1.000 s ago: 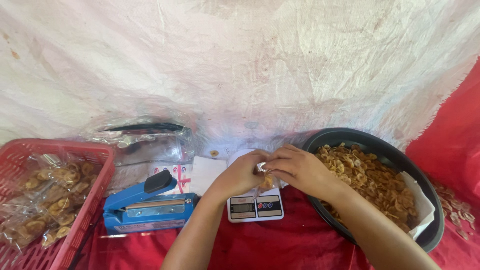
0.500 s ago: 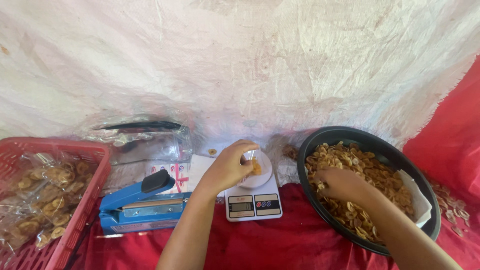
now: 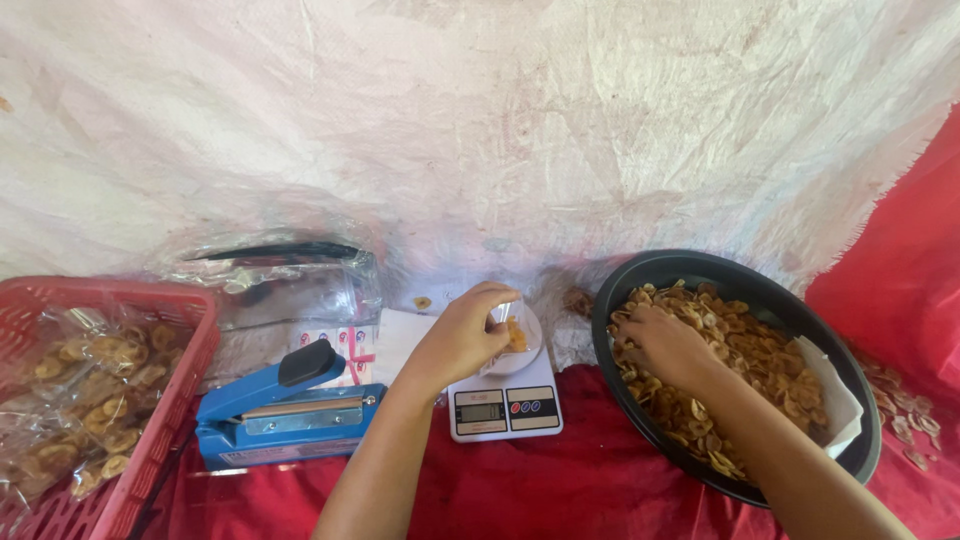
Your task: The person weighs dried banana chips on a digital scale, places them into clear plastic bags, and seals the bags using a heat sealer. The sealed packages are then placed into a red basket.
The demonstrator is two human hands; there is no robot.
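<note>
My left hand (image 3: pixel 458 338) holds a small clear plastic bag (image 3: pixel 517 335) with a few golden chips in it, upright on a white digital kitchen scale (image 3: pixel 503 405). My right hand (image 3: pixel 662 343) is down among the golden-brown chips (image 3: pixel 740 370) that fill a large black round basin (image 3: pixel 730 275) at the right, fingers curled into the pile. Whether it has chips in its grasp is hidden.
A blue heat sealer (image 3: pixel 285 405) lies left of the scale. A red plastic basket (image 3: pixel 105 400) of packed chip bags stands at far left. Empty clear bags (image 3: pixel 275 275) lie behind the sealer. A white wrinkled sheet covers the back; a red cloth covers the table.
My right hand has left the bag at the scale and moved right into the basin of chips. My left hand stays on the bag.
</note>
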